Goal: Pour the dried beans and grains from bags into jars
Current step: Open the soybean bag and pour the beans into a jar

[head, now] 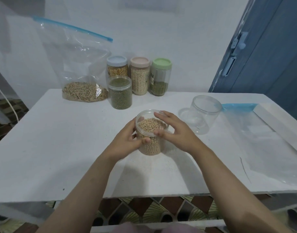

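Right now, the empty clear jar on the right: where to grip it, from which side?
Probably the cylindrical wall of the empty clear jar, from its near right side. It stands upright and open-mouthed, its clear lid lies beside it on the left, and the right hand is nearest. The flat empty bag on its right sits low, so should not obstruct.

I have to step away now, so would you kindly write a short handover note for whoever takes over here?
Left hand grips the side of the soybean jar; right hand holds its clear lid on top.
Done: soybean jar filled, green-bean jar filled and lidded, three coloured-lid jars at the back.
Left: finish closing the lid, then pour the bag of beans at back left into the empty jar on the right. An emptied bag lies flat at right.
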Tool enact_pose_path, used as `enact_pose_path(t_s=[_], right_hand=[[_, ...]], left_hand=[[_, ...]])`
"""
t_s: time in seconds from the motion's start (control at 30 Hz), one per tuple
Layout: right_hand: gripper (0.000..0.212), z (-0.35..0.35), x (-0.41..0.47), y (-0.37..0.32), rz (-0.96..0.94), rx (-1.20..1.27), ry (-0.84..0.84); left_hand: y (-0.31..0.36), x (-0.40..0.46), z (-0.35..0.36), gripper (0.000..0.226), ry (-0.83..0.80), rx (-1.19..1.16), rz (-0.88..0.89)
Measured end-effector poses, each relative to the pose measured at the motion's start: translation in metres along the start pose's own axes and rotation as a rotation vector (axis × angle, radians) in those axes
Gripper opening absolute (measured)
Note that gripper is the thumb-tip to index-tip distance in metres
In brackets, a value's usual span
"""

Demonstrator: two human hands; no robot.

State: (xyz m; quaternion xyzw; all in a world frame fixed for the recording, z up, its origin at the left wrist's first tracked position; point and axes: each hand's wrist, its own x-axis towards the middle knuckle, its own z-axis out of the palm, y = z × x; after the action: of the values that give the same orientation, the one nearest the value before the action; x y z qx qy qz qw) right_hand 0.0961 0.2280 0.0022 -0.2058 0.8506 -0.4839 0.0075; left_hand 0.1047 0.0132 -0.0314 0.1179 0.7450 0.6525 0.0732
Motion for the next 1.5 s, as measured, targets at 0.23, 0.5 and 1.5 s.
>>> enact_pose_path(t_s=[0.23,0.5,1.5], right_hand=[[0.066,0.011,-0.005,0.002,0.047,-0.001,0.036],[0.069,-0.006,0.002,0.009,-0.014,-0.017,-0.08],[0.05,0.003,0.143,0.049,0.082,-0.047,0.236]], left_hand=[[-0.001,0.0,0.004,0.075,-0.001,0.034,0.044],[-0.003,0.009,-0.001,0.07,-0.039,-0.014,0.027],[-0.001,0.15,-0.02,0.058,0.402,0.645,0.185]])
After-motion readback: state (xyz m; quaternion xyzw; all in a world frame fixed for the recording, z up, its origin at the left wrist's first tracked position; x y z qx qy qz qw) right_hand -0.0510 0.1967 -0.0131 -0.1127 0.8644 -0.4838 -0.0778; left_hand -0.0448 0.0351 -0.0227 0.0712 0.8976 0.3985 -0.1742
